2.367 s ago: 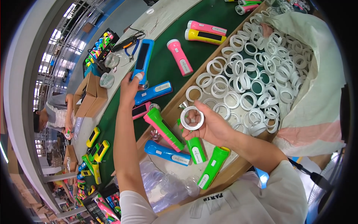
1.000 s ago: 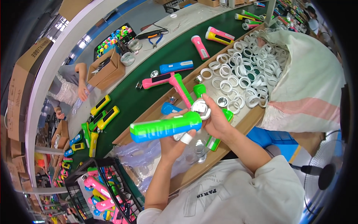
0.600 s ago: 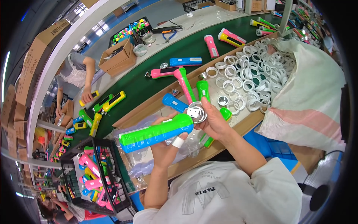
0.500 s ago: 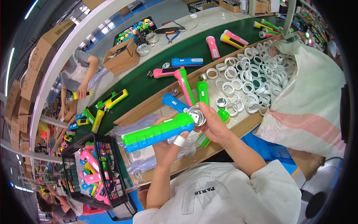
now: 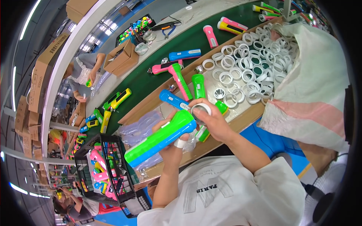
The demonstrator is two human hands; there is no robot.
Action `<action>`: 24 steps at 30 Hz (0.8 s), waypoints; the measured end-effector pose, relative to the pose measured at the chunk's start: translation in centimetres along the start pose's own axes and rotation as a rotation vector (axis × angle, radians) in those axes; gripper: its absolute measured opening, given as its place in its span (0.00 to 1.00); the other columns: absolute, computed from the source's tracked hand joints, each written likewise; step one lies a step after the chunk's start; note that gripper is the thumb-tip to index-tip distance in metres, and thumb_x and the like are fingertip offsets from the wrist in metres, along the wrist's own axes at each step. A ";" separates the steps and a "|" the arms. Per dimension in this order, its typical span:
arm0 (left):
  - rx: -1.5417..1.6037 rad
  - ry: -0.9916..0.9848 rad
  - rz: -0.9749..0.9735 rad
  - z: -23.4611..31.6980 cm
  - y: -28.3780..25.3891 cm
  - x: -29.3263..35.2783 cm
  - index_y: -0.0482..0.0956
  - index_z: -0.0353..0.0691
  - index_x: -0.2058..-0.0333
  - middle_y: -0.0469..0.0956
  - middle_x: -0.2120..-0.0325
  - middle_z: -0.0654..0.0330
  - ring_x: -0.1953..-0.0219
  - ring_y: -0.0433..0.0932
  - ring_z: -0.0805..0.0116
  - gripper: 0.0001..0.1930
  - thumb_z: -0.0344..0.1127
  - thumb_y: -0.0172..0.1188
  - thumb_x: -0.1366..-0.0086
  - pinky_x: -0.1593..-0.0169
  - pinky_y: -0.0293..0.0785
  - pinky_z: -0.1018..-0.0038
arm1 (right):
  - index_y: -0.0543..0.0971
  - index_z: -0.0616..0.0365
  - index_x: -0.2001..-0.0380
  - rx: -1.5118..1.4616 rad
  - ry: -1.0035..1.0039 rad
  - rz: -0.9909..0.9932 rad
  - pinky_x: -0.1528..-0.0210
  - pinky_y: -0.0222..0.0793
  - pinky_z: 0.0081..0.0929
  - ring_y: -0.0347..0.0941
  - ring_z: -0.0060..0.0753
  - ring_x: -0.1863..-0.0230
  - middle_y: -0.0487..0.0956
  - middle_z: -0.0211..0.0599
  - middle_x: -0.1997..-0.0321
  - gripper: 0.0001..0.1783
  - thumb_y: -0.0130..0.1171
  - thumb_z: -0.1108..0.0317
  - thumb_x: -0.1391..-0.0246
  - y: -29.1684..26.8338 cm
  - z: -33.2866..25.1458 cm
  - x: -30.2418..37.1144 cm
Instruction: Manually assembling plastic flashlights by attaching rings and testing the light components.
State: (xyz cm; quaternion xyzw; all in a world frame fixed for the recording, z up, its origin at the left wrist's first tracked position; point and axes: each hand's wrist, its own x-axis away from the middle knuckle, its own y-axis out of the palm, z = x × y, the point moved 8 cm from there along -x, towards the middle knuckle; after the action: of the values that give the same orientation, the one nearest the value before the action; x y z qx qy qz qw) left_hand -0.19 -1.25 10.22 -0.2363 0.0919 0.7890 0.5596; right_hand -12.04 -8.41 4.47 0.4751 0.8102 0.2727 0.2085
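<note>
A green and blue flashlight body [image 5: 162, 137] lies tilted across my left hand [image 5: 171, 153], whose fingers and thumb wrap round it from below. A white band circles the base of that thumb. My right hand [image 5: 217, 121] is closed on a white ring [image 5: 201, 108] at the flashlight's wide head end. The inside of the head is turned away and hidden. Behind the hands lie a blue flashlight [image 5: 174, 99], a green one [image 5: 198, 86] and a pink and green one [image 5: 180, 81]. A loose silver reflector [image 5: 219, 93] rests near the rings.
Many white rings [image 5: 249, 75] spill from a white woven sack [image 5: 309, 86] into a cardboard-edged tray [image 5: 241, 119]. Clear plastic pieces [image 5: 141, 128] lie at its left. Beyond runs a green belt [image 5: 151, 83] with flashlights. A black crate [image 5: 122, 179] of flashlights stands left. Another person [image 5: 85, 67] works across.
The silver reflector my right hand held at the flashlight's head is out of sight. A white ring is now in that hand. The flashlight's head has tipped up, and the view has shifted slightly.
</note>
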 end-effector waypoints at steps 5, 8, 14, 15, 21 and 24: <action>0.211 -0.116 -0.122 -1.7 0.5 -0.3 0.69 0.39 0.52 0.72 0.49 0.52 0.49 0.73 0.64 0.27 0.33 0.72 0.49 0.45 0.69 0.68 | 0.61 0.55 0.40 -0.027 -0.238 -0.171 0.50 0.67 0.23 0.68 0.25 0.49 0.69 0.37 0.49 0.31 0.54 0.50 0.41 2.7 -0.9 1.5; 0.173 0.038 -0.204 -2.2 0.7 -0.1 0.67 0.40 0.50 0.74 0.51 0.54 0.50 0.74 0.65 0.30 0.36 0.73 0.49 0.46 0.70 0.69 | 0.63 0.55 0.42 0.081 -0.186 -0.087 0.49 0.67 0.24 0.69 0.27 0.49 0.70 0.38 0.49 0.31 0.57 0.51 0.42 3.0 -1.1 2.9; -0.243 0.360 -0.256 -1.1 0.2 0.3 0.69 0.40 0.52 0.75 0.53 0.53 0.49 0.72 0.57 0.28 0.37 0.72 0.49 0.45 0.65 0.62 | 0.66 0.52 0.49 -0.174 -0.044 0.088 0.68 0.69 0.17 0.70 0.18 0.60 0.70 0.30 0.56 0.26 0.58 0.50 0.43 2.7 2.4 1.9; -0.140 0.256 -0.218 -1.6 -0.7 -0.2 0.75 0.41 0.56 0.74 0.49 0.55 0.51 0.72 0.57 0.22 0.34 0.70 0.50 0.46 0.64 0.64 | 0.65 0.53 0.49 0.010 -0.202 0.056 0.67 0.70 0.17 0.70 0.18 0.59 0.70 0.30 0.55 0.25 0.59 0.54 0.44 3.0 1.7 1.7; 0.259 -0.229 -0.450 -3.9 -4.9 0.0 0.60 0.42 0.38 0.66 0.42 0.50 0.39 0.65 0.54 0.49 0.38 0.77 0.60 0.39 0.64 0.59 | 0.68 0.56 0.54 0.385 -0.192 -0.073 0.54 0.67 0.24 0.69 0.22 0.57 0.72 0.32 0.57 0.19 0.60 0.66 0.47 4.3 1.3 -0.7; 0.627 -0.470 -0.349 -2.8 -10.7 2.0 0.54 0.40 0.35 0.68 0.45 0.42 0.47 0.73 0.47 0.55 0.43 0.78 0.60 0.49 0.74 0.57 | 0.69 0.57 0.55 0.525 -0.229 -0.125 0.54 0.66 0.27 0.69 0.26 0.56 0.72 0.34 0.58 0.19 0.61 0.69 0.50 4.9 0.5 -1.3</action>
State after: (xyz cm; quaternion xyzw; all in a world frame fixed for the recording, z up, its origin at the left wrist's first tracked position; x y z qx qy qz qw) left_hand 10.00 3.09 8.10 0.1197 0.1559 0.6488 0.7352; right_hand -7.93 -7.50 7.32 0.4897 0.8519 -0.0149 0.1849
